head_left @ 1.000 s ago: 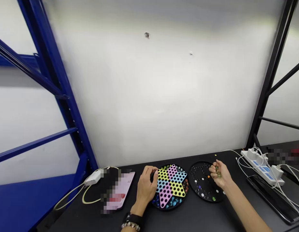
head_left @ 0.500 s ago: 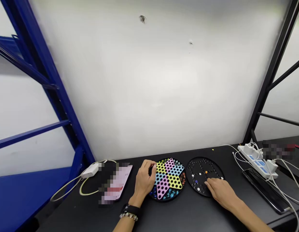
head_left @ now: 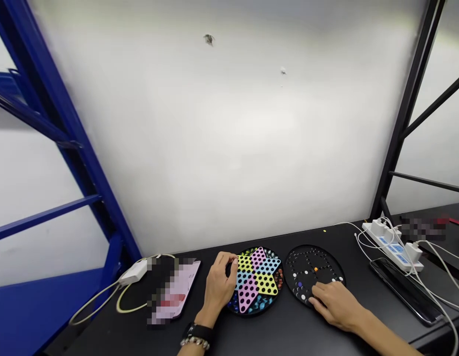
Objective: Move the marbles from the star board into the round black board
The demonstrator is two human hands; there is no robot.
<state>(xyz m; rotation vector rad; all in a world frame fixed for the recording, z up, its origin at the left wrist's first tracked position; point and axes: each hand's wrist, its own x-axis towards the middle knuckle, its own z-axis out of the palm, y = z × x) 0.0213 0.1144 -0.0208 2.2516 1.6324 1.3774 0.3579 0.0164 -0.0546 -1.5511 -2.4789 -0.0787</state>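
Observation:
My left hand [head_left: 218,282] curls against the left edge of a round black board with a multicoloured star [head_left: 256,289], its fingertips on the rim. Coloured marbles fill the board's holes. Whether that hand holds anything is hidden by the fingers. My right hand [head_left: 335,304] lies palm down on the lower right of a second round black board [head_left: 311,262]. White, orange and blue marbles sit in that board's holes, and my hand hides part of it. A watch and a beaded bracelet [head_left: 195,336] circle my left wrist.
A pink, blurred-out phone [head_left: 173,291] and a white charger [head_left: 133,272] with its cable lie left of the boards. A white power strip [head_left: 392,245] and a dark tablet [head_left: 405,291] sit at the right. Blue shelving [head_left: 66,133] stands left, and a black frame [head_left: 403,118] stands right.
My right hand has come down from above the second board, where it held green marbles, and now lies on that board. My left hand has barely moved.

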